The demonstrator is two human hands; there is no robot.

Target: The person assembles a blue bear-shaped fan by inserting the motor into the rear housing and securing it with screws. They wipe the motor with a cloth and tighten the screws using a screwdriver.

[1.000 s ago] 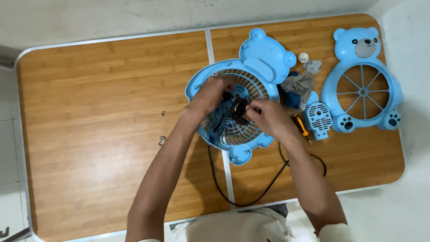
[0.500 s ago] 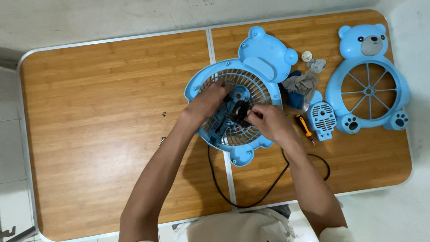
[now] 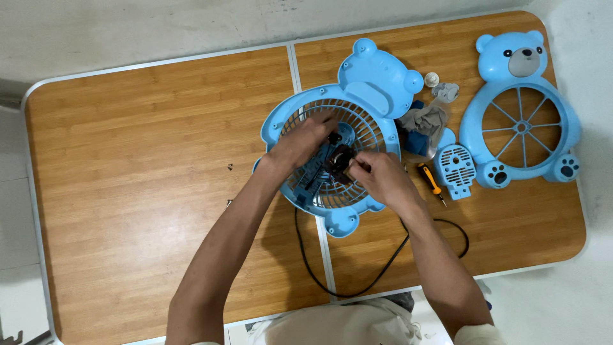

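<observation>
Left hand (image 3: 301, 142) shifted slightly up grille; right hand (image 3: 378, 177) edged closer to motor (image 3: 338, 160).

Both hands meet over the middle of a blue bear-shaped fan shell (image 3: 377, 80) that lies flat on the wooden bench (image 3: 140, 147). The left hand (image 3: 300, 142) rests on the round grille (image 3: 367, 128), fingers curled at a small dark motor (image 3: 338, 160) in its centre. The right hand (image 3: 377, 177) pinches that motor from the other side. A black cord (image 3: 383, 265) runs from under the shell toward the bench's near edge. Right of the shell lie a grey rag (image 3: 426, 118), a small blue vented cover (image 3: 454, 167) and an orange-handled screwdriver (image 3: 429, 180). Farther right lies the bear-faced front guard (image 3: 520, 108). Small screws (image 3: 230, 167) sit apart, left of the shell.
</observation>
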